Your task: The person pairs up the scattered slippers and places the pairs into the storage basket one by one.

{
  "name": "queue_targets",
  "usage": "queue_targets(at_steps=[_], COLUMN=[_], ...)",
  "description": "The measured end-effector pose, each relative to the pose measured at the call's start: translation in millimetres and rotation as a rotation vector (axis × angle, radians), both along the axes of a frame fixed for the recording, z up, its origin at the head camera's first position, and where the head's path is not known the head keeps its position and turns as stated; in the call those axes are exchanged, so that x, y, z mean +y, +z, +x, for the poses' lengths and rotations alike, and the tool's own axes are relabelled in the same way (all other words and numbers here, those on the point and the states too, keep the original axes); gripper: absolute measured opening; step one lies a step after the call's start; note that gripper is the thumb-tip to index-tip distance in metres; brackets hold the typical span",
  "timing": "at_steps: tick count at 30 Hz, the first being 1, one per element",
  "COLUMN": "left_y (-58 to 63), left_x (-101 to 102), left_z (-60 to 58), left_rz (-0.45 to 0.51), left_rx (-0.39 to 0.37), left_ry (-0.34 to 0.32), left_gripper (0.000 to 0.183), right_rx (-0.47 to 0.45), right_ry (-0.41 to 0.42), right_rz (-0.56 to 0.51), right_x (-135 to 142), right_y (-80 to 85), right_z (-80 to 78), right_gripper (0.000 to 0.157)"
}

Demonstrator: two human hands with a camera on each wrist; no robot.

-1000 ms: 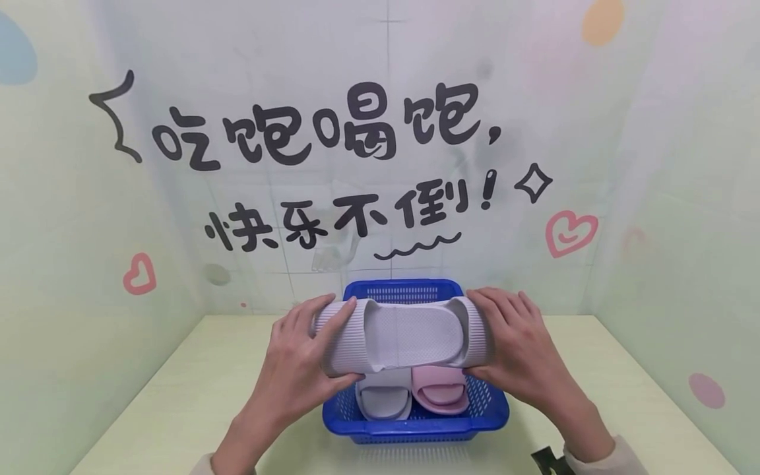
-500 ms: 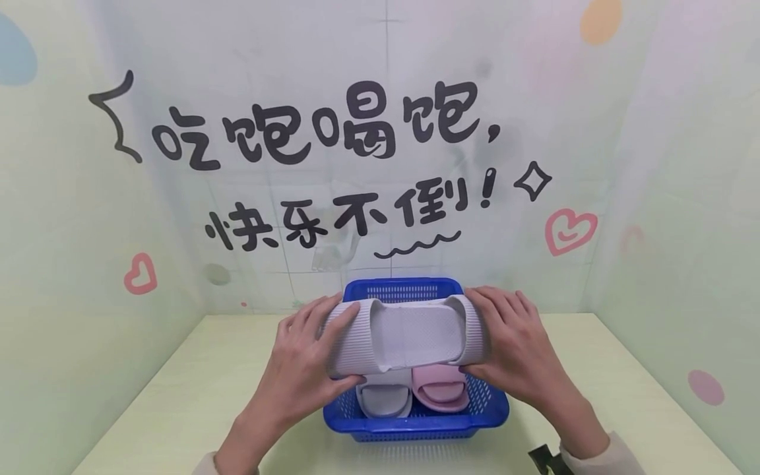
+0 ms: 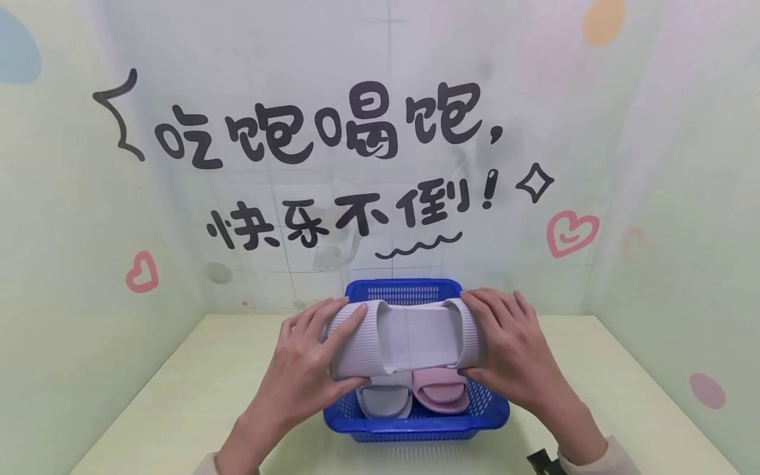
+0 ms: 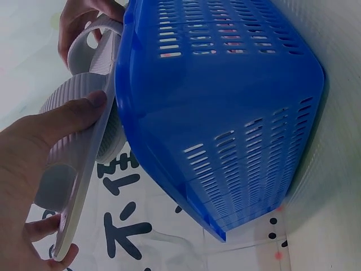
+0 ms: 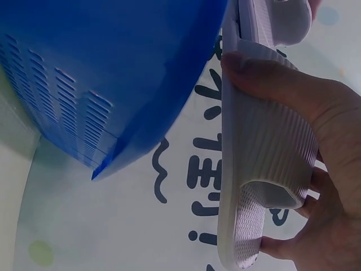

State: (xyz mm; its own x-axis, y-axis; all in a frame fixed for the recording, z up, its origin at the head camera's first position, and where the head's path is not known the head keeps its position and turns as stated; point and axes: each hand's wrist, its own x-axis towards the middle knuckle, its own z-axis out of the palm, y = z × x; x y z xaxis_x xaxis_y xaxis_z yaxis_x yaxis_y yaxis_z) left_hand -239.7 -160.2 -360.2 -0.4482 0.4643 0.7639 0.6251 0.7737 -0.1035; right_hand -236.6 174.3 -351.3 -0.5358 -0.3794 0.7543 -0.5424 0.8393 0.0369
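Two pale lilac slippers with ribbed straps are held end to end above the blue basket [image 3: 415, 425], their soles overlapping between the straps. My left hand [image 3: 305, 356] grips the left slipper [image 3: 359, 340] around its strap, thumb along the near edge and fingers over the far side. My right hand [image 3: 507, 349] grips the right slipper [image 3: 471, 336] the same way. In the left wrist view the thumb presses on the left slipper's strap [image 4: 76, 93] near the sole edge. A grey slipper [image 3: 384, 400] and a pink slipper [image 3: 441, 389] lie in the basket beneath.
The basket has slotted walls and stands on a pale wooden table [image 3: 190, 389]. Behind it rises a wall [image 3: 332, 53] with black lettering and pink hearts. A small dark object [image 3: 541, 462] shows beside the right sleeve.
My left hand has shifted right with its slipper and my right hand slightly left. The two straps stand closer together, with less insole showing between them.
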Motion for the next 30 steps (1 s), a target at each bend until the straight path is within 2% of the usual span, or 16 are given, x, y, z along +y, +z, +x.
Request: queue_targets(at_steps=[10,17,30], left_y=[0.6,-1.0,-5.1], left_x=[5,13,18], left_z=[4.5,7.3,8.8], left_rz=[0.001,0.044,0.054], left_rx=[0.024,0.094,0.096], left_ry=[-0.004,-0.033,-0.025], left_gripper=[0.113,0.114,0.112], right_rx=[0.020,0.078,0.109], right_ry=[-0.012,-0.015,-0.026], right_rz=[0.025,0.026,0.067], right_x=[-6,-8,-15], right_y=[0.1,0.0,-1.4], right_z=[3.8,5.6,7.6], right_gripper=[0.122,0.124,0.120])
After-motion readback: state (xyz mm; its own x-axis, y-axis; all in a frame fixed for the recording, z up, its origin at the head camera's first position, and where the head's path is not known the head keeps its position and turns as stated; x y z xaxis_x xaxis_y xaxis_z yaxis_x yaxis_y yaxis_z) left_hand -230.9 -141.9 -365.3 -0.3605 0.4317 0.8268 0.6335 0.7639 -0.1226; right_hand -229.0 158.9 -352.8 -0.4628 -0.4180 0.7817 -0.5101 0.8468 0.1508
